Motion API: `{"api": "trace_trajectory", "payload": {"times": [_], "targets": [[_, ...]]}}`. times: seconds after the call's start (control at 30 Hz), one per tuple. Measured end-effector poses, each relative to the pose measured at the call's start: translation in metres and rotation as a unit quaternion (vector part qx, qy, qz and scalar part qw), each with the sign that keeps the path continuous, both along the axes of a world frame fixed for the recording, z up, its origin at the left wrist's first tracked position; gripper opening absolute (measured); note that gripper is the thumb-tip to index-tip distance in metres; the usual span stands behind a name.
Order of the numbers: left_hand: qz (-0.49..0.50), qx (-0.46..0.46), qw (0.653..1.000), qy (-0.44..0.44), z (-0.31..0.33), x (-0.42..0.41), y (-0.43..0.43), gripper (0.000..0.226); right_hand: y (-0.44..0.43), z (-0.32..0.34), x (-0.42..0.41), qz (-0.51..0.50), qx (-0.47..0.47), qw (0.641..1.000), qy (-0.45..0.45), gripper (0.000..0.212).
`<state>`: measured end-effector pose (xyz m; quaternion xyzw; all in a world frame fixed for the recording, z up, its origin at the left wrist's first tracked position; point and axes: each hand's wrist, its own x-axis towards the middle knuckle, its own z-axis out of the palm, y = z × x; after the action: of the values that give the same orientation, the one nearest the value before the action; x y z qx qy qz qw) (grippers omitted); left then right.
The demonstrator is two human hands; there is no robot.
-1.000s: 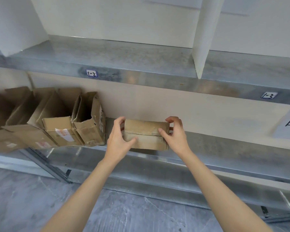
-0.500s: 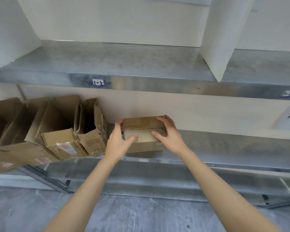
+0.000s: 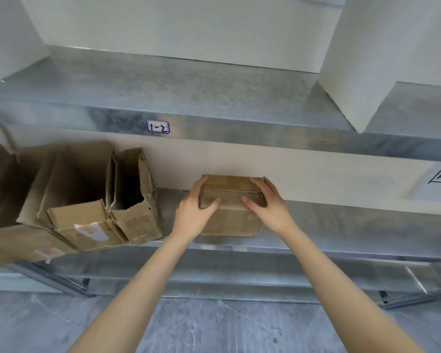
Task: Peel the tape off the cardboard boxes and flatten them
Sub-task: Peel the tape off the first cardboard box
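Both grips clasp the small box [image 3: 229,220] on the lower shelf [image 3: 341,225]: left grip [image 3: 192,216] wraps its left end, right grip [image 3: 269,206] its right. Tape seam [image 3: 229,197] runs left-right between them (thumbs just beside it).
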<state>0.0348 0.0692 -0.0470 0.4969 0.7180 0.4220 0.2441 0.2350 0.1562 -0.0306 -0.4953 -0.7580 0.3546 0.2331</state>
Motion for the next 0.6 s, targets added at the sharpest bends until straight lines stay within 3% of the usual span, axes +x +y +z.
{"api": "trace_trajectory", "payload": {"times": [0.4,0.6], "targets": [[0.012,0.002,0.999,-0.049,-0.005,0.003,0.019,0.067,0.023,-0.004,0.004,0.015,-0.014,1.000,0.014,0.060],[-0.004,0.016,0.999,-0.028,-0.020,0.010,0.012,0.073,0.019,-0.029,0.011,0.038,-0.007,0.999,0.022,0.067]]}}
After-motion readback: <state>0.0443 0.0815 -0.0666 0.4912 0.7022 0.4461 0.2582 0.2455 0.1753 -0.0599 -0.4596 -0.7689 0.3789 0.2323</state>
